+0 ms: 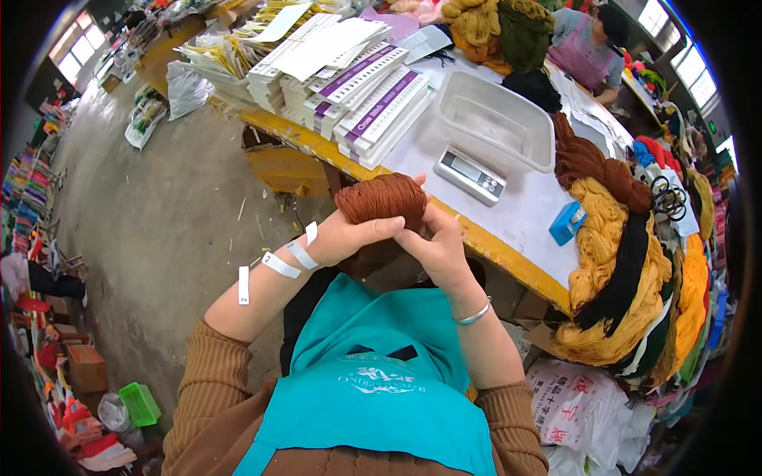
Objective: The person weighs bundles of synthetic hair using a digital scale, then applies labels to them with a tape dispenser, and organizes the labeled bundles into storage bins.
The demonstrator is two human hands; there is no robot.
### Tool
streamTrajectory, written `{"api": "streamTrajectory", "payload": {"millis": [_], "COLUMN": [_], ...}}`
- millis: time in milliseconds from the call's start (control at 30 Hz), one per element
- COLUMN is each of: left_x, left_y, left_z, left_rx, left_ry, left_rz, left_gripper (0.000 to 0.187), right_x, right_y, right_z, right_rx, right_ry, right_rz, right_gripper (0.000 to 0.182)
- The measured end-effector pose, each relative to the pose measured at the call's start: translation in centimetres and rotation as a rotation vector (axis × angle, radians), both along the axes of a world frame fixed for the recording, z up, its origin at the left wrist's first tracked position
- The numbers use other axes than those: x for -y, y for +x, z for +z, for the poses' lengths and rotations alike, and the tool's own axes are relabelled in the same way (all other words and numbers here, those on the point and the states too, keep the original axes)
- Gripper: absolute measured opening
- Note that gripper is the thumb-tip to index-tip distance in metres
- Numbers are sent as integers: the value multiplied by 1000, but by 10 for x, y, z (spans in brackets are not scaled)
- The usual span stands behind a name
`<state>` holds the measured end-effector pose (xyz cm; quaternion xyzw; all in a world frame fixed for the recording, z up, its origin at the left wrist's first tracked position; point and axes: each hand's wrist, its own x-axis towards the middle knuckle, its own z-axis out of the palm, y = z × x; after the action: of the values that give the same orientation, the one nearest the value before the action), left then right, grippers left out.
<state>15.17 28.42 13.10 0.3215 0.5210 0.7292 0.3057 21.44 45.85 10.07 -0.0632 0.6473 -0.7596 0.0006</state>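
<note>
While both hands clamp one brown yarn ball (382,200) at frame centre, left hand (341,238), right hand (436,246), one scale (470,174), one clear tub (494,119) upper right

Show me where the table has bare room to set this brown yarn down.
Bare white table lies between the scale and the blue box, running to the yellow edge. Another small patch lies between the booklet stacks and the scale. The bin is empty. The right end is heaped with skeins; the far end with papers.
</note>
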Motion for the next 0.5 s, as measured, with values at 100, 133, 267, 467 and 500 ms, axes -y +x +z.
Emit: {"api": "streamTrajectory", "payload": {"millis": [100,133,267,467,500], "left_x": [8,12,6,-4,-4], "left_y": [-4,-6,4,0,-2], "left_z": [-10,-11,-5,-9,-13], "left_rx": [-196,-192,-41,-53,-53], "left_ry": [-61,-112,-90,-89,-87], "left_rz": [48,28,133,313,311], "left_gripper": [52,48,35,22,22], "right_x": [3,2,14,13,10], "right_y": [3,2,8,15,13], "right_z": [-9,-16,-2,5,5], "right_rx": [-30,-65,-187,-25,-35], "right_ry": [-236,-327,61,114,87], "right_rz": [-83,-89,-288,-370,-379], "right_gripper": [26,27,19,13,13]}}
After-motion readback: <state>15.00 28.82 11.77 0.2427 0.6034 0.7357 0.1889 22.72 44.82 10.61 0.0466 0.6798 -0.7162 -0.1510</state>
